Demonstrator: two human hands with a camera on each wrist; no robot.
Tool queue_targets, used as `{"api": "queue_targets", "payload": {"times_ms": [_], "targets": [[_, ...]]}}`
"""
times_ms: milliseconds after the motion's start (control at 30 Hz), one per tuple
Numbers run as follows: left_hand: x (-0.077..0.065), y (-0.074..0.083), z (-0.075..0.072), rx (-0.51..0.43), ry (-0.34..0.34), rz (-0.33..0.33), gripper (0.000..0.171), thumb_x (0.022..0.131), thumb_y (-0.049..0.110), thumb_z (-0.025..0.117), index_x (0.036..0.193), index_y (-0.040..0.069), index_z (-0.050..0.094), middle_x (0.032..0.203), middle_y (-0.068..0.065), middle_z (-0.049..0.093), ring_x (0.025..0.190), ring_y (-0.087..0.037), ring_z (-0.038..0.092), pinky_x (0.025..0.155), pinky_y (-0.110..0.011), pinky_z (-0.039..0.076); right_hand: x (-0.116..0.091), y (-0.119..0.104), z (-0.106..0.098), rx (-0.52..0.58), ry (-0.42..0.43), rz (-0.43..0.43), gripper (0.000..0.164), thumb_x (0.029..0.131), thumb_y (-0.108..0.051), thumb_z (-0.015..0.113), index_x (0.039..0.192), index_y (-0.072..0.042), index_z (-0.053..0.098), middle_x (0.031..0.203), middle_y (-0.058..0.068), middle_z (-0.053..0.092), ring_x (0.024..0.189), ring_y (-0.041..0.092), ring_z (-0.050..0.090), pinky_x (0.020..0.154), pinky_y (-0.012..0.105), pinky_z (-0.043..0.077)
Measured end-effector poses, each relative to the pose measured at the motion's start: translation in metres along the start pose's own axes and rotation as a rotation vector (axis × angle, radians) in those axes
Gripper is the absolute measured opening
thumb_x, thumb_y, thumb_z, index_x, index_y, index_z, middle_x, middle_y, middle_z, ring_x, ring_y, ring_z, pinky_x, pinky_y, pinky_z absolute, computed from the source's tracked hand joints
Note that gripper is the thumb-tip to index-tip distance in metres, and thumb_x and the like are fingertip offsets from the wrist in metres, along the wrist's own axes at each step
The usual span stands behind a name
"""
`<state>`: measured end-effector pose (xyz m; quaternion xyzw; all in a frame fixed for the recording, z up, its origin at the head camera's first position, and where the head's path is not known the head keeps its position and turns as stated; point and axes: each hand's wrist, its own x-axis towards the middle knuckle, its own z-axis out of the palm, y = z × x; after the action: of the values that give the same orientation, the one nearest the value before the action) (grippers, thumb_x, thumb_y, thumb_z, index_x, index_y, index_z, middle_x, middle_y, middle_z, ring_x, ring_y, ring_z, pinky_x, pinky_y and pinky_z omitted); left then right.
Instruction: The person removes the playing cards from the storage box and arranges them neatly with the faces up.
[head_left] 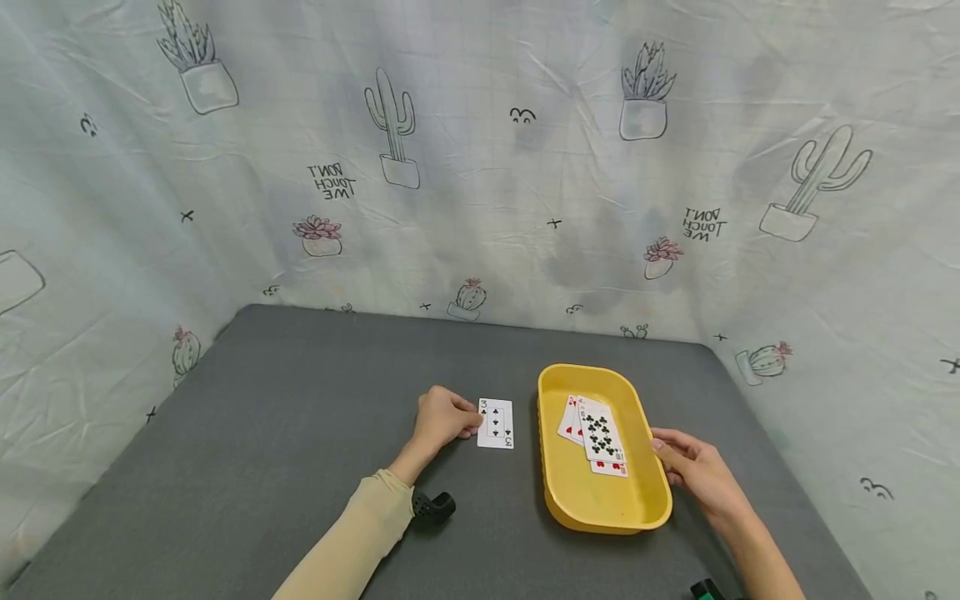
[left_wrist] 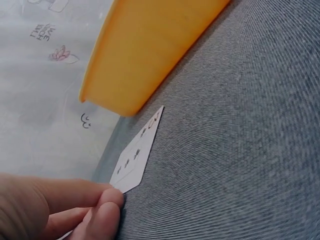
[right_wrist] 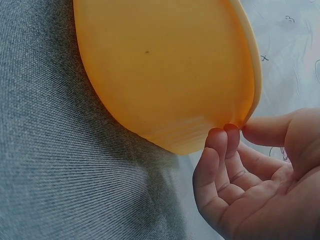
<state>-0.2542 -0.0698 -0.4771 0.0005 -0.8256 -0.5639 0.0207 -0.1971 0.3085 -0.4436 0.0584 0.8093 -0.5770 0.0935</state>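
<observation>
My left hand (head_left: 446, 417) pinches the near left edge of a playing card, the three of clubs (head_left: 496, 427), between thumb and fingers. Its face is up, low over the grey cloth, left of a yellow plastic basket (head_left: 551, 492). In the left wrist view the fingertips (left_wrist: 111, 200) meet one corner of the card (left_wrist: 135, 157). At the basket's right side, my right hand (head_left: 693, 471) grips the rim, thumb on top and fingers under the outer wall. Inside the basket, a black club card (head_left: 602, 429) overlaps red heart cards (head_left: 609, 468).
A grey cloth-covered table (head_left: 300, 433) spreads around both hands. Behind it and at the sides hangs a pale curtain (head_left: 480, 167) printed with cacti. A black wrist strap (head_left: 433, 507) sits at the left cuff.
</observation>
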Motion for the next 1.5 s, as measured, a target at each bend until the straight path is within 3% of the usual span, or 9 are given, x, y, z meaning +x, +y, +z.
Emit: {"api": "queue_targets", "payload": {"times_ms": [467, 600, 700, 800, 900, 967, 1167, 1333, 1500], "targets": [[-0.002, 0.003, -0.003, -0.067, -0.07, -0.089, 0.005, 0.075, -0.006, 0.077, 0.078, -0.007, 0.074, 0.059, -0.009, 0.067, 0.052, -0.017, 0.067, 0.05, -0.026, 0.055, -0.001, 0.005, -0.002, 0.009, -0.006, -0.012, 0.053, 0.1, -0.028, 0.059, 0.137, 0.008, 0.048, 0.093, 0.009, 0.063, 0.07, 0.013, 0.051, 0.061, 0.026, 0.046], [-0.002, 0.004, -0.006, -0.055, -0.07, -0.082, 0.003, 0.078, -0.005, 0.072, 0.08, -0.007, 0.074, 0.061, -0.01, 0.067, 0.053, -0.018, 0.068, 0.051, -0.027, 0.056, -0.001, 0.004, -0.001, 0.01, -0.001, -0.013, 0.051, 0.101, -0.026, 0.059, 0.137, 0.008, 0.049, 0.093, 0.009, 0.064, 0.071, 0.013, 0.051, 0.061, 0.026, 0.046], [-0.005, 0.015, -0.008, -0.096, -0.083, -0.048, 0.009, 0.085, -0.003, 0.066, 0.088, -0.009, 0.073, 0.068, -0.013, 0.069, 0.059, -0.02, 0.069, 0.055, -0.031, 0.058, -0.001, 0.004, 0.001, 0.006, 0.003, -0.013, 0.05, 0.101, -0.026, 0.059, 0.137, 0.008, 0.049, 0.093, 0.009, 0.064, 0.07, 0.014, 0.051, 0.061, 0.027, 0.046], [-0.013, 0.037, -0.004, -0.223, -0.159, -0.035, 0.015, 0.093, 0.002, 0.063, 0.099, -0.01, 0.07, 0.08, -0.016, 0.07, 0.068, -0.022, 0.071, 0.064, -0.034, 0.059, -0.002, 0.003, 0.002, 0.001, 0.009, -0.006, 0.05, 0.1, -0.026, 0.06, 0.137, 0.007, 0.05, 0.089, 0.008, 0.063, 0.068, 0.015, 0.05, 0.061, 0.027, 0.045], [-0.023, 0.064, 0.01, -0.376, -0.279, -0.044, 0.019, 0.096, 0.006, 0.063, 0.105, -0.01, 0.067, 0.088, -0.018, 0.069, 0.076, -0.025, 0.071, 0.073, -0.038, 0.058, -0.003, 0.003, 0.002, -0.009, 0.012, -0.003, 0.051, 0.1, -0.027, 0.06, 0.137, 0.007, 0.049, 0.088, 0.007, 0.062, 0.068, 0.015, 0.05, 0.06, 0.027, 0.045], [-0.028, 0.081, 0.023, -0.425, -0.341, -0.046, 0.019, 0.096, 0.008, 0.064, 0.107, -0.008, 0.066, 0.089, -0.016, 0.069, 0.08, -0.026, 0.071, 0.076, -0.04, 0.058, -0.004, 0.002, 0.002, -0.008, 0.015, -0.006, 0.052, 0.1, -0.027, 0.06, 0.137, 0.007, 0.049, 0.087, 0.007, 0.062, 0.067, 0.014, 0.05, 0.06, 0.027, 0.045], [-0.029, 0.118, 0.069, -0.377, -0.384, -0.056, 0.021, 0.092, 0.005, 0.066, 0.11, -0.006, 0.065, 0.084, -0.008, 0.07, 0.081, -0.025, 0.071, 0.076, -0.037, 0.058, -0.002, 0.002, -0.001, -0.001, 0.016, -0.019, 0.051, 0.1, -0.027, 0.06, 0.137, 0.007, 0.049, 0.088, 0.008, 0.062, 0.067, 0.013, 0.05, 0.059, 0.027, 0.045], [-0.025, 0.12, 0.101, -0.352, -0.365, -0.138, 0.026, 0.089, -0.001, 0.068, 0.113, -0.01, 0.062, 0.087, -0.009, 0.067, 0.082, -0.021, 0.07, 0.073, -0.031, 0.058, 0.0, 0.006, 0.0, 0.013, 0.019, -0.021, 0.05, 0.1, -0.025, 0.06, 0.136, 0.008, 0.05, 0.088, 0.008, 0.063, 0.067, 0.013, 0.05, 0.059, 0.026, 0.045], [-0.023, 0.114, 0.123, -0.33, -0.318, -0.2, 0.031, 0.083, -0.004, 0.071, 0.112, -0.012, 0.062, 0.089, -0.011, 0.065, 0.081, -0.021, 0.069, 0.074, -0.033, 0.058, 0.0, 0.005, 0.003, 0.008, 0.021, -0.027, 0.048, 0.101, -0.024, 0.059, 0.136, 0.008, 0.05, 0.089, 0.008, 0.063, 0.067, 0.013, 0.05, 0.059, 0.026, 0.045]]}}
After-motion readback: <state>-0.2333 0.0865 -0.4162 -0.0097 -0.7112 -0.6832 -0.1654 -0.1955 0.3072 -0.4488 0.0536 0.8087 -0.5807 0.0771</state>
